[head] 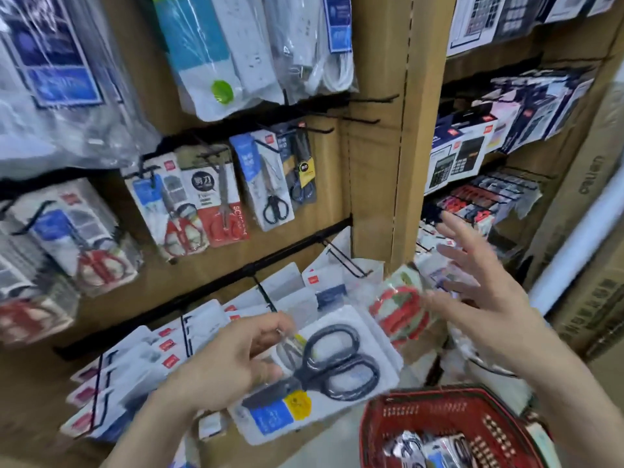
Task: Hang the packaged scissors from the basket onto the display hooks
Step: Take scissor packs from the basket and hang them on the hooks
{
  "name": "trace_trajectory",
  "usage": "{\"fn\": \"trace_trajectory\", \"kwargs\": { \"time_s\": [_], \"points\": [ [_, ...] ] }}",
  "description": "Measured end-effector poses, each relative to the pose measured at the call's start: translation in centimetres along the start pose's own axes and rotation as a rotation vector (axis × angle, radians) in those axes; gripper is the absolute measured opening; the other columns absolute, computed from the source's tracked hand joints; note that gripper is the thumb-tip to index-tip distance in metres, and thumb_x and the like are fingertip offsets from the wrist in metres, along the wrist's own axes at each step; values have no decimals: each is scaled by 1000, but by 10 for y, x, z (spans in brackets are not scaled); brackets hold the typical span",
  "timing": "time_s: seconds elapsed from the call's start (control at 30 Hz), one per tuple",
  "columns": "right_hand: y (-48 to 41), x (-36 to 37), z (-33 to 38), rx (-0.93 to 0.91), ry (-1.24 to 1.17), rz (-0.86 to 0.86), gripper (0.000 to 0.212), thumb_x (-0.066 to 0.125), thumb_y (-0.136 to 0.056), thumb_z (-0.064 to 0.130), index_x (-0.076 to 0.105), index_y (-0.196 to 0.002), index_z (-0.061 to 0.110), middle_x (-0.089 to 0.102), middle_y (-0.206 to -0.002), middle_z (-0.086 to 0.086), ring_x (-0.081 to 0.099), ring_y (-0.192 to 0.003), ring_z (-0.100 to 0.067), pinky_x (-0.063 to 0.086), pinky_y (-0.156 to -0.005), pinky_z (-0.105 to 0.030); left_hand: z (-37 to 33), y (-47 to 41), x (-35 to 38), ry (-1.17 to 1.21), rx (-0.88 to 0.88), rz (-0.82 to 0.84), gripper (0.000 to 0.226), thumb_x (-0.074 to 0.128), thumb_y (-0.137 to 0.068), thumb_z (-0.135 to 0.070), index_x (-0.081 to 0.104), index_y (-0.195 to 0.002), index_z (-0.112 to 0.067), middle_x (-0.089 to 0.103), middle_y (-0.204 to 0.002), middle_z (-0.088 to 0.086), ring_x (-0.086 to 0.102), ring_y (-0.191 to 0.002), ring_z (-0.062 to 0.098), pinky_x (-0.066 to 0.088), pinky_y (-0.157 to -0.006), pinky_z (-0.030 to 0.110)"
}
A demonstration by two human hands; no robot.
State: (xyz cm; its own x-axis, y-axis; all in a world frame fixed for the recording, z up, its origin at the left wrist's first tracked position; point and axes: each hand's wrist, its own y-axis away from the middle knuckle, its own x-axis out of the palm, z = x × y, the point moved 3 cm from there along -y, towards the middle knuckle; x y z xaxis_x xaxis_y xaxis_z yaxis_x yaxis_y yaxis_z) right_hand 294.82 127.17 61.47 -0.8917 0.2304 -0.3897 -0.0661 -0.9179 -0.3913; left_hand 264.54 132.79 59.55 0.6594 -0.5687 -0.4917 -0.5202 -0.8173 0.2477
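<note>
Left hand (231, 363) gripping packaged scissors (337, 364), pack jutting rightward; right hand (489, 298) splayed

The left hand (233, 363) grips a pack of black-handled scissors (324, 373) above a red basket (435, 417); the right hand (486, 292), fingers spread, sits beside a red-handled scissors pack (401, 309).

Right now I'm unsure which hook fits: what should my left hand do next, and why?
Probably raise the black scissors pack in the left hand toward the middle-row hook that already carries a matching black-handled pack; the right hand is open, free to steady it.
</note>
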Motion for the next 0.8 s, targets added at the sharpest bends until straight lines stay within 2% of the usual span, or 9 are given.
{"fn": "trace_trajectory", "kwargs": {
  "time_s": [0.17,0.23,0.33,0.43,0.5,0.57,0.67,0.73,0.8],
  "points": [
    [-20,52,31,58,360,661,43,68,-89,22,61,-117,53,65,-120,28,60,-108,10,51,-97,-28,-1,16,-24,-196,19,118,34,60,-88,9,63,-99,-23,65,-102,-21,58,-111,-9,43,-104,26],
    [-17,78,30,80,336,803,29,63,-92,22,69,-115,40,72,-108,21,67,-99,0,54,-90,-29,2,20,-33,-244,36,122,37,60,-88,8,63,-99,-27,64,-106,-22,56,-115,-9,43,-109,30],
    [-13,98,21,118,308,835,18,58,-97,23,73,-97,33,69,-82,25,62,-75,7,51,-73,-20,4,24,-48,-309,74,108,42,61,-86,7,61,-93,-35,63,-100,-30,57,-111,-10,47,-99,28],
    [-11,113,7,156,274,776,22,55,-98,31,69,-84,22,65,-75,-2,53,-73,-4,43,-69,-31,6,24,-61,-366,111,52,42,59,-87,7,62,-92,-34,64,-100,-28,60,-108,-6,51,-94,33],
    [-9,115,-1,221,188,670,20,57,-99,27,74,-90,21,72,-81,0,62,-78,-9,49,-72,-33,10,24,-70,-389,136,-18,46,58,-88,8,60,-88,-38,62,-102,-26,61,-106,-1,52,-92,38],
    [-8,113,-7,275,112,534,19,60,-98,22,75,-88,24,75,-83,-2,66,-77,-17,53,-74,-37,11,25,-75,-443,200,-67,46,58,-88,7,58,-88,-39,58,-110,-29,54,-111,-2,50,-92,30],
    [-5,110,-14,347,65,383,20,58,-98,14,75,-89,19,68,-60,12,60,-56,0,44,-57,-15,10,32,-82,-575,302,-129,37,61,-87,2,56,-92,-34,53,-119,-34,40,-116,-12,38,-92,12],
    [-2,109,-26,386,19,216,20,58,-98,14,76,-91,18,73,-66,11,68,-65,-6,44,-63,-12,13,36,-90,-618,303,-191,33,60,-88,1,55,-92,-32,61,-102,-19,51,-98,-2,46,-86,27],
    [1,107,-38,433,-98,3,24,60,-97,16,78,-82,22,76,-78,-2,72,-78,-22,49,-72,-28,17,41,-100,-617,280,-221,36,59,-90,-1,53,-91,-37,61,-90,-18,54,-85,0,49,-77,31]
  ]
}}
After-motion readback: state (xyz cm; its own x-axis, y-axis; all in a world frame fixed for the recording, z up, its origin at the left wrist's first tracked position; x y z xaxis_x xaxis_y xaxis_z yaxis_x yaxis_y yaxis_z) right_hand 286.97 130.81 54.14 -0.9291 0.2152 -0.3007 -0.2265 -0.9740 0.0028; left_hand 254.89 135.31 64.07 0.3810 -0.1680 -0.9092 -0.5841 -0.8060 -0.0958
